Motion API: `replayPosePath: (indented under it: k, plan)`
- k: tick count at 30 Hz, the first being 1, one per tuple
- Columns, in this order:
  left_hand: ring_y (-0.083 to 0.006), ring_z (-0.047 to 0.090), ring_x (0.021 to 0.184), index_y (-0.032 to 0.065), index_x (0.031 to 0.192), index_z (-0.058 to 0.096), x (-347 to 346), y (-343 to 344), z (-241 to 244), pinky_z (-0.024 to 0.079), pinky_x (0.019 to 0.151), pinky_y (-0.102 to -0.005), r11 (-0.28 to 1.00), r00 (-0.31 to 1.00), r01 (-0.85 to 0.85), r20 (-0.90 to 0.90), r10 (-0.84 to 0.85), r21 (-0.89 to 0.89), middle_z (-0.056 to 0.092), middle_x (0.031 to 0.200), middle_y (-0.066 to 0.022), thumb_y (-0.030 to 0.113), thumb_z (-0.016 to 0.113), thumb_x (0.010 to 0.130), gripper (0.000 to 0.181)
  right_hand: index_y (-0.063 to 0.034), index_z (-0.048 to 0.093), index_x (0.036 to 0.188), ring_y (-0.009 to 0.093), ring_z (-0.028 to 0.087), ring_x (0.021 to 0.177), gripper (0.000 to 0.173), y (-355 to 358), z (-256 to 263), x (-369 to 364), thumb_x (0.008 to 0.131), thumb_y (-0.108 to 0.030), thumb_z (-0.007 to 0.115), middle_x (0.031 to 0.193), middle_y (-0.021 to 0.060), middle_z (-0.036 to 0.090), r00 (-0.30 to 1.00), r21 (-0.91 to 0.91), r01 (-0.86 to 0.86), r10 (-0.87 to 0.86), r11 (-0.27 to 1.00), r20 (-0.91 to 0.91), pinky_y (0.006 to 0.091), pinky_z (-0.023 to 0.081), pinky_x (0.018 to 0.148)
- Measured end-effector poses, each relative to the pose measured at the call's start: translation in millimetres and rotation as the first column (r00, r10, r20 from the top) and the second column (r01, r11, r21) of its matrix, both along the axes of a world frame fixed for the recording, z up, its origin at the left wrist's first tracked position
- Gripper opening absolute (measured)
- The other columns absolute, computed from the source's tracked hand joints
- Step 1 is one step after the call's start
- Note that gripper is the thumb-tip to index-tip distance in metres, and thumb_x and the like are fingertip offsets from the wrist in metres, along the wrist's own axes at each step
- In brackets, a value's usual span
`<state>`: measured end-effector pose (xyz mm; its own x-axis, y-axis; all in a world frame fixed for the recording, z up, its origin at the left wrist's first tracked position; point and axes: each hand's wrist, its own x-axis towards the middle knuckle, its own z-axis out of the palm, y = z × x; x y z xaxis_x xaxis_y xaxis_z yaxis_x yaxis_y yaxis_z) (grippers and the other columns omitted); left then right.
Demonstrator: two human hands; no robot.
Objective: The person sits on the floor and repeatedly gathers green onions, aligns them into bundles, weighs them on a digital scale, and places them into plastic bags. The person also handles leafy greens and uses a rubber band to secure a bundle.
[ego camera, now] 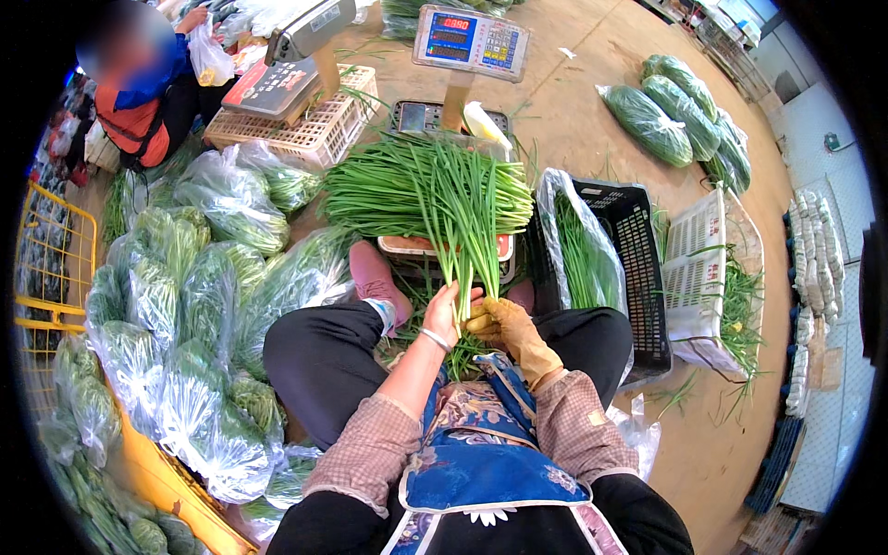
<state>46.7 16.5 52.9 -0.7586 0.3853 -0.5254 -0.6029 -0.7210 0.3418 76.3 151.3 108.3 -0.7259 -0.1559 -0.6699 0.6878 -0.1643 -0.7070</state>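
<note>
My bare left hand [442, 313], with a bangle at the wrist, is closed around the pale lower stems of a bunch of garlic chives [461, 257]. My right hand [512, 331], in a tan glove, grips the stem ends of a smaller bunch just beside it. The leaves of both bunches point away from me and rest over a large pile of garlic chives [381, 187] lying crosswise on a digital platform scale. The scale's lit display [472, 43] stands behind the pile. Loose greens lie below my hands.
Bagged greens [201, 298] crowd the left, beside a yellow metal cart [173, 479]. To the right stand a black crate [642, 277] with a lined bag of chives and a white crate [694, 270]. Further off are filled bags [666, 125], a second scale [274, 87] and a person [139, 90].
</note>
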Motion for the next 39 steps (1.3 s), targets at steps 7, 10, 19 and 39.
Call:
replayPosePath:
  k: [7, 10, 19, 39]
  plan:
    - [-0.0246, 0.061, 0.078, 0.0084, 0.1, 0.043, -2, -12, -8, 0.053, 0.062, -0.0353, 0.986, 0.997, 0.007, 0.078, 0.006, -0.168, 0.059, 0.09, -0.0119, 0.016, 0.044, 0.087, 0.015, -0.0027, 0.059, 0.087, 0.014, 0.051, 0.052, 0.035, 2, -5, 4, 0.089, -0.033, 0.041, 0.061, 0.0032, 0.054, 0.988, -0.093, 0.152, -0.154, 0.984, -0.022, 0.026, 0.045, 0.052]
    - [-0.0238, 0.062, 0.076, 0.0085, 0.099, 0.041, -3, -11, -9, 0.054, 0.06, -0.0342, 0.983, 0.998, 0.008, 0.06, 0.003, -0.185, 0.058, 0.088, -0.0109, 0.009, 0.047, 0.085, 0.016, -0.0005, 0.059, 0.089, 0.011, 0.047, 0.052, 0.033, 19, 12, 1, 0.088, -0.031, 0.045, 0.059, 0.0017, 0.051, 0.919, -0.082, 0.223, -0.238, 0.971, -0.316, 0.0216, 0.04, 0.05]
    - [-0.0256, 0.062, 0.076, 0.0071, 0.1, 0.04, -3, -5, -14, 0.054, 0.062, -0.0359, 0.995, 0.998, -0.018, 0.054, 0.023, -0.097, 0.057, 0.089, -0.0116, 0.011, 0.047, 0.084, 0.018, -0.0032, 0.055, 0.1, 0.007, 0.049, 0.055, 0.027, 31, 80, -9, 0.088, -0.027, 0.048, 0.059, -0.0004, 0.054, 0.737, 0.316, 0.347, -0.048, 0.883, -0.674, 0.0178, 0.037, 0.054]
    - [-0.0215, 0.06, 0.076, 0.0047, 0.099, 0.045, 2, 1, -7, 0.05, 0.063, -0.0328, 0.986, 0.999, 0.025, 0.024, -0.021, -0.163, 0.057, 0.093, -0.011, 0.025, 0.046, 0.087, 0.024, -0.002, 0.048, 0.108, 0.017, 0.055, 0.065, 0.027, 1, 50, -6, 0.087, -0.019, 0.047, 0.073, 0.0073, 0.057, 0.613, 0.483, 0.427, 0.148, 0.764, -0.776, 0.0281, 0.044, 0.062]
